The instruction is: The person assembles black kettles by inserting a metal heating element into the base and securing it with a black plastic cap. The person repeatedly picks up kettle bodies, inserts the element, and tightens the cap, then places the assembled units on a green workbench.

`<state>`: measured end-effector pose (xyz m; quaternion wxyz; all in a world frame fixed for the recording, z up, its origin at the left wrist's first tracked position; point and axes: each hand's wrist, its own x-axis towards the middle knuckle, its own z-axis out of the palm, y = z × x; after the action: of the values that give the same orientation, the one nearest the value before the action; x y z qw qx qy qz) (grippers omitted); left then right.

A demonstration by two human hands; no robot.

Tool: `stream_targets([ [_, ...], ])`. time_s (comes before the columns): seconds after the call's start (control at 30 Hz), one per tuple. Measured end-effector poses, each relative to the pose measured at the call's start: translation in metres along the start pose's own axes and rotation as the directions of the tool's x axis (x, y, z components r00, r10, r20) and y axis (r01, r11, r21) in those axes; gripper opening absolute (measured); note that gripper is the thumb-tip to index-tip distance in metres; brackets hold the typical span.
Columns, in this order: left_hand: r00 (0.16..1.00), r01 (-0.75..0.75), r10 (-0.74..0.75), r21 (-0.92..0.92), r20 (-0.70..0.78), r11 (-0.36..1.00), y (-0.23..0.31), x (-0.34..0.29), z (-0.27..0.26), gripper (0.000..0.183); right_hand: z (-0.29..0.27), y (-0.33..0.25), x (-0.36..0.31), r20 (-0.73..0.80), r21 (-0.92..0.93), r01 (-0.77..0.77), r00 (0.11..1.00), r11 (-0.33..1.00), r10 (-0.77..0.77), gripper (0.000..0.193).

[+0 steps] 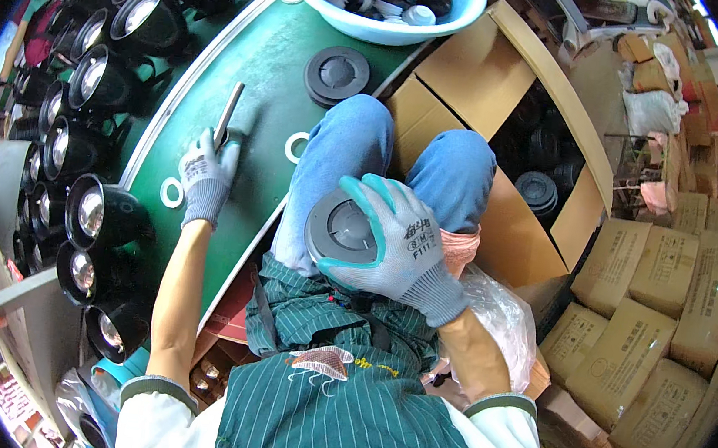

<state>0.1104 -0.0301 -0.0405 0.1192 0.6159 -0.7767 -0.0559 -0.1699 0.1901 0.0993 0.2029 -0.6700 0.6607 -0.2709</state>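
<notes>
Disc [343,229] is sitting at the centre of the frame above the lap, its round face showing no long axis. The right hand [398,244] is grasping it from the right, fingers over its upper edge, thumb below. Well apart to the left, the left hand [208,175] is gripping a metal rod [231,108] over the green table [250,51]; the rod's long axis is pointing upward, leaning slightly right, not toward the disc.

Green tabletop [276,53]: passage between metal rod [230,110] at left hand [207,175] and black lids [337,76]. Obstructions: black cup-shaped units [105,79] left, blue basin [379,30] far end, knees [448,165] and carton flaps [460,67] right.
</notes>
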Motion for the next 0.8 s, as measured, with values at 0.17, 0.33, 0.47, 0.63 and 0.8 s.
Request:
stream_targets([
  [0.17, 0.987, 0.059, 0.052, -0.641, 0.153, 0.765, 0.031, 0.017, -0.052, 0.053, 0.037, 0.027, -0.008, -0.330, 0.564, 0.054, 0.929, 0.824, 0.166, 0.105],
  [0.33, 0.630, -0.254, 0.734, -0.827, 0.252, 0.501, 0.115, -0.006, -0.137, 0.062, 0.039, 0.012, -0.005, -0.274, 0.905, 0.058, 0.837, 0.421, 0.474, 0.107],
  [0.47, 0.406, -0.485, 0.818, -0.662, 0.407, 0.571, 0.159, -0.006, -0.153, 0.065, 0.027, 0.035, -0.007, -0.022, 1.000, 0.016, 0.841, 0.016, 0.541, 0.094],
  [0.63, 0.425, -0.476, 0.806, -0.656, 0.411, 0.585, 0.156, -0.018, -0.166, 0.063, 0.016, 0.078, 0.018, -0.059, 0.983, 0.074, 0.994, -0.166, 0.093, 0.062],
  [0.8, 0.544, -0.372, 0.768, -0.722, 0.339, 0.583, 0.137, -0.027, -0.147, 0.046, 0.002, 0.071, 0.051, 0.139, 0.953, -0.214, 0.937, -0.214, -0.320, 0.046],
])
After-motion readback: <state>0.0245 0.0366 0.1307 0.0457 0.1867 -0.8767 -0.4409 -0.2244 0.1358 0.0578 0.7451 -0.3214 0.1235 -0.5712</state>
